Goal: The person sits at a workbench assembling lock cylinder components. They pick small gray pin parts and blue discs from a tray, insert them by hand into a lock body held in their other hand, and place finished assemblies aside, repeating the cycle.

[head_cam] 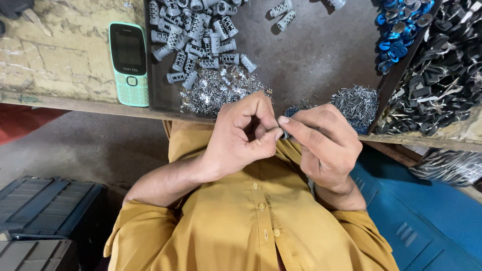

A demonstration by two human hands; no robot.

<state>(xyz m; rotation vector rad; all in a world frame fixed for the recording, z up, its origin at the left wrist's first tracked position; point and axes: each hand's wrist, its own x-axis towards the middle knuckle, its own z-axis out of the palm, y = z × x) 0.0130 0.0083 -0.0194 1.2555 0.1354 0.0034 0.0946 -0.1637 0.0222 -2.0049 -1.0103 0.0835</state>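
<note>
Hands met at frame centre over a mustard shirt point(251, 221): left hand point(241, 138) and right hand point(324, 143) pinched fingertips together on one tiny part point(282, 134), mostly hidden. Just above lay a metal clip pile point(218, 90) on a dark tray point(316, 50). Grey plastic sleeves point(193, 35) sat farther up, green phone point(129, 62) upper left.

Upper centre: slotted grey plastic cylinders point(196, 35) in dark metal tray point(321, 50); mint push-button phone point(129, 62) left of tray; shiny metal clips point(218, 90) below cylinders.

Worn workbench point(60, 65), grey concrete floor point(90, 150)
</note>
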